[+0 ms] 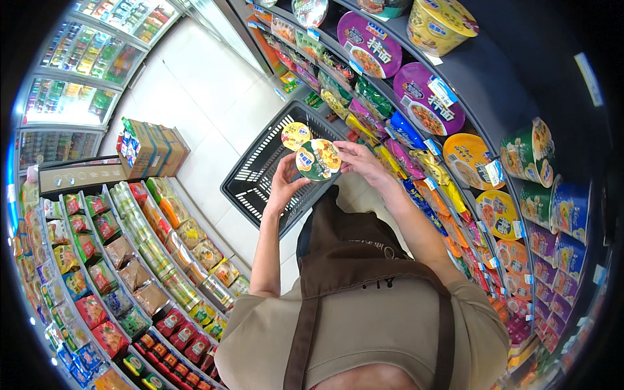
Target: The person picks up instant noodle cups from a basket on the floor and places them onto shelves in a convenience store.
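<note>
Both my hands hold an instant noodle cup [319,160] with a green and white lid, its top facing up at me. My left hand [284,184] grips its left side, the thumb along the lower rim. At the right edge, the fingers of my right hand [361,162] rest on the lid and side. Just beyond it shows a second noodle cup [296,135] with a yellow lid, partly covered by the first. Whether it stands in the basket or is held too, I cannot tell. Below them is a black plastic shopping basket [243,170] with slotted walls.
To the right rises a dark shelf unit [512,83] with noodle bowls [429,97] and bagged noodles [375,97]. Packaged food fills the shelves [146,253] at left. Cardboard cartons [156,146] stand at the aisle's end. Drinks coolers [73,100] lie beyond the tiled floor [195,97].
</note>
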`<action>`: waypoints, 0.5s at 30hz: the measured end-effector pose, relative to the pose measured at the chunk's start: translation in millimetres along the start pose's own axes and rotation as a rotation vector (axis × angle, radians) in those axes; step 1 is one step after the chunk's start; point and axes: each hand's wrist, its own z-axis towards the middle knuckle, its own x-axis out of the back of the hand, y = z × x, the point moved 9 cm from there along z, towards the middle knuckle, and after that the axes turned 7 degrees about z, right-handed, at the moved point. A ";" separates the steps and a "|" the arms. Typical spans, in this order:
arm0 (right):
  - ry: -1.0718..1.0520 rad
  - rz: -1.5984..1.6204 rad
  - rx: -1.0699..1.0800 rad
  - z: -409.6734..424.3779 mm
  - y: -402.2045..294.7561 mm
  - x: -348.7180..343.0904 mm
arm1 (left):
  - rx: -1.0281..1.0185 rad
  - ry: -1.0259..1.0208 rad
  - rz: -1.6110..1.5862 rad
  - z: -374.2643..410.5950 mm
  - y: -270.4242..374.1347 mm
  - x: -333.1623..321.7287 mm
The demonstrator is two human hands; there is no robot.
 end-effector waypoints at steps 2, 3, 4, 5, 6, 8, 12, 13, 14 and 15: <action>-0.019 0.028 0.003 -11.5 -8.5 -3.9 | 0.041 -0.021 -0.160 -3.9 3.8 -7.8; -0.026 0.031 0.013 -18.0 -12.7 -6.0 | 0.065 -0.033 -0.241 -6.6 7.9 -13.8; -0.033 0.034 0.023 -24.2 -17.1 -7.8 | 0.024 -0.037 -0.248 -8.2 18.3 -18.9; -0.030 0.030 0.033 -30.0 -21.7 -8.5 | 0.007 -0.027 -0.247 -9.0 24.4 -22.0; -0.027 0.026 0.043 -35.7 -25.6 -9.0 | -0.009 -0.017 -0.245 -9.5 30.4 -25.2; -0.028 0.022 0.080 -46.3 -34.1 -9.6 | -0.045 -0.016 -0.253 -12.0 45.1 -34.3; -0.020 -0.004 0.173 -67.6 -52.3 -13.0 | -0.126 -0.051 -0.268 -15.6 54.4 -50.8; -0.012 -0.016 0.193 -72.8 -56.3 -13.6 | -0.111 -0.045 -0.288 -16.9 53.3 -52.8; -0.012 -0.017 0.200 -77.1 -58.0 -13.9 | -0.097 -0.039 -0.308 -18.3 52.5 -55.2; -0.010 -0.018 0.206 -81.3 -59.2 -13.5 | -0.083 -0.035 -0.329 -19.3 53.5 -58.3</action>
